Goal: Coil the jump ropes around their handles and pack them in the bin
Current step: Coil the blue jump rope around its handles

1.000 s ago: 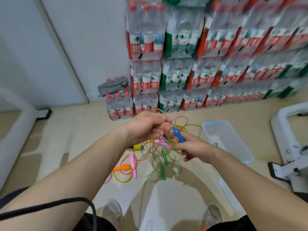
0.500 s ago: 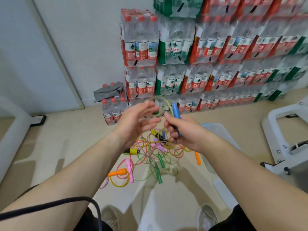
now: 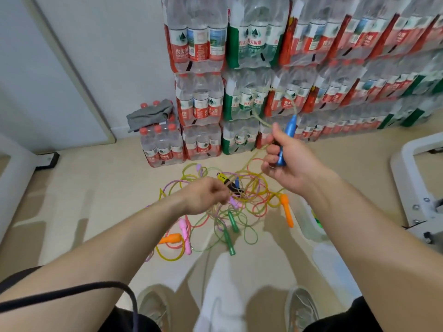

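Right hand [image 3: 290, 168] grips the blue handle [image 3: 290, 127] raised, tip tilted up and away, its yellow-green cord [image 3: 256, 115] trailing down-left toward the lower left hand [image 3: 203, 198] — fingers curled, pinch unclear — over the floor tangle [image 3: 249, 188].

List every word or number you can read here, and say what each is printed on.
"农夫山泉": green bottle label, in white.
"农夫山泉": red bottle label, in white; it repeats on other packs.
Smaller print on the labels: too blurred to read.
Dark marks on the yellow handle: too small to read.
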{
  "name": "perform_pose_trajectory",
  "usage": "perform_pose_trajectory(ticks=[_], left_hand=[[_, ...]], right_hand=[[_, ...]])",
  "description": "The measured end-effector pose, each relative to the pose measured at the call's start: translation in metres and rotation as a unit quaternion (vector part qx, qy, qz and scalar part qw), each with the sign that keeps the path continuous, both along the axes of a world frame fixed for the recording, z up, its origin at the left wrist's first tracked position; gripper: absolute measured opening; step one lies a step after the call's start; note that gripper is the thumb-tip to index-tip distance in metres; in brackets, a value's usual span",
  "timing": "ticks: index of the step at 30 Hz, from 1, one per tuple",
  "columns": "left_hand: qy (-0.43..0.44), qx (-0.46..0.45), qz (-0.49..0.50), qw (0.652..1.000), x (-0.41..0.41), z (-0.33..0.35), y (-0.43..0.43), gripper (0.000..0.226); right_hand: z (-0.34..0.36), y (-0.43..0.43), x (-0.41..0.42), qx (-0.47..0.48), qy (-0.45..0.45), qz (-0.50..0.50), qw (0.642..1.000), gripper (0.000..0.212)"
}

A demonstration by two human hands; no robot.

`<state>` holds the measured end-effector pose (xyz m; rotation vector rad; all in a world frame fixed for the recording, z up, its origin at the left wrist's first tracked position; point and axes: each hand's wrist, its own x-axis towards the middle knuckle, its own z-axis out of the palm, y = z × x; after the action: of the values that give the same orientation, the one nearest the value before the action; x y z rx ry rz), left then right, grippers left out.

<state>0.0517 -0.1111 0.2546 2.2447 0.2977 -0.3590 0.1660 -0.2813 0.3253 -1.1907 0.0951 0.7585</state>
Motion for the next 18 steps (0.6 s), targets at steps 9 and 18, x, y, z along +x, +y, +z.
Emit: perform_pose_trajectory(ticks=[9, 18], left_hand=[[-0.031, -0.375, 0.232, 0.897, 0.015, 0.041, -0.001, 0.026], [-0.125, -0.392, 0.338, 0.846, 0.021, 0.051, 0.001, 0.024]], right_hand=[[-0.050, -0.012, -0.011, -0.223, -0.066, 0.191, 0.954, 0.024], [-0.038, -0.004, -0.034, -0.133, -0.173, 0.202, 0.955, 0.018]])
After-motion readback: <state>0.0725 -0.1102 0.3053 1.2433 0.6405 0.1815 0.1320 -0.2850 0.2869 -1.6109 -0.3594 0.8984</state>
